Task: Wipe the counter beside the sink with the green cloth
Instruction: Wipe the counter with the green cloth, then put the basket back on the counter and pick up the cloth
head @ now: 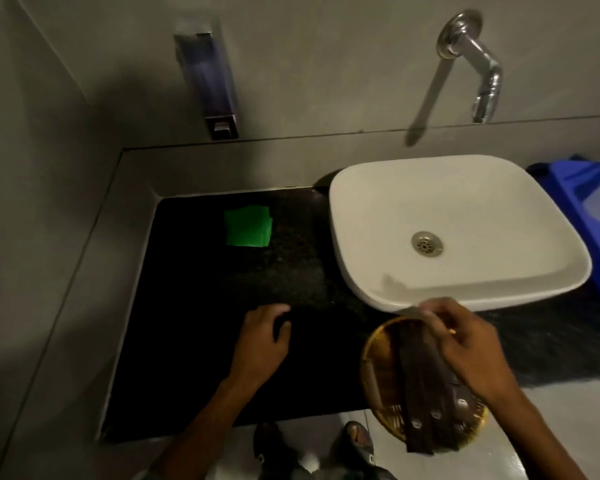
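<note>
Folded green cloth lying beyond left hand — empty, fingers apart, nearer; right hand gripping brown straps, seemingly.

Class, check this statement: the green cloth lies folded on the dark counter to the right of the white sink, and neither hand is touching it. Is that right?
Not quite. The head view shows the green cloth lying folded on the dark counter to the left of the white sink, not the right. The rest holds: the left hand and right hand are both apart from it.
</note>
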`<state>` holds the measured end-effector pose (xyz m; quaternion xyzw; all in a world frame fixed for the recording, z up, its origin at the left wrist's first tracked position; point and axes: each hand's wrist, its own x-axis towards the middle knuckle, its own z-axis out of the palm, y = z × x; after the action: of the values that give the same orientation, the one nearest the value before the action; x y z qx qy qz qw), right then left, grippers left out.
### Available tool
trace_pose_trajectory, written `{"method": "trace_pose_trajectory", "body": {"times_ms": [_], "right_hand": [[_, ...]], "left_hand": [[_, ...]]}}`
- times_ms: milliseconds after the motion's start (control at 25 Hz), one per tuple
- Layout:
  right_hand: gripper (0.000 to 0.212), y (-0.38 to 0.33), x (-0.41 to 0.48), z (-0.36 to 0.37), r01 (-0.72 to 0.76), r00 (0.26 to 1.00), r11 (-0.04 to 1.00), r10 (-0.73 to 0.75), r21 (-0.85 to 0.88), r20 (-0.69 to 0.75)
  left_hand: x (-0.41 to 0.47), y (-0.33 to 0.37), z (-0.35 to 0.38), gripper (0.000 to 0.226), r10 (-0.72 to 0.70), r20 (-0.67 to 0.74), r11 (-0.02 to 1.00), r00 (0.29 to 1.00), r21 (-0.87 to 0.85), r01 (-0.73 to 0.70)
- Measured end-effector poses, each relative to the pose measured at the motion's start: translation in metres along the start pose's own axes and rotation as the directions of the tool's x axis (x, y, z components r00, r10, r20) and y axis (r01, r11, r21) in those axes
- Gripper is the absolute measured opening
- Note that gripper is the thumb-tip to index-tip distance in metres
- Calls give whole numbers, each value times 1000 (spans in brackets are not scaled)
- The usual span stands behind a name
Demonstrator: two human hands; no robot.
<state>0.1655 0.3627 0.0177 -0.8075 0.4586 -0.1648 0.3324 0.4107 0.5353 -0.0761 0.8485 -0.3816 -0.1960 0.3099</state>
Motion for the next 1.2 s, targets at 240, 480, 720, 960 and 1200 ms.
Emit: {"method": "trace_pose_trajectory", "body": {"times_ms": [240, 480, 720, 960, 1200], "right_hand": [[18, 81, -20, -69, -441, 809, 861, 503, -253, 304], [15, 87, -12, -43, -426, 781, 892, 445, -147, 438], [23, 40, 1, 18, -304, 786, 952, 277, -44, 552], [23, -36, 22, 81, -296, 801, 952, 202, 79, 563], [18, -100, 46, 141, -264, 807, 959, 159, 106, 569]], "left_hand": [[-49, 88, 65, 35, -123, 394, 970, 911, -148, 195], [-66, 87, 66, 45, -220, 261, 946, 940, -180, 271], [-59, 32, 12, 39, -409, 28, 880, 912, -254, 402], [-40, -26, -47, 36, -488, -110, 853, 866, -273, 446], [-10, -85, -96, 32, -542, -146, 834, 828, -214, 508]]}}
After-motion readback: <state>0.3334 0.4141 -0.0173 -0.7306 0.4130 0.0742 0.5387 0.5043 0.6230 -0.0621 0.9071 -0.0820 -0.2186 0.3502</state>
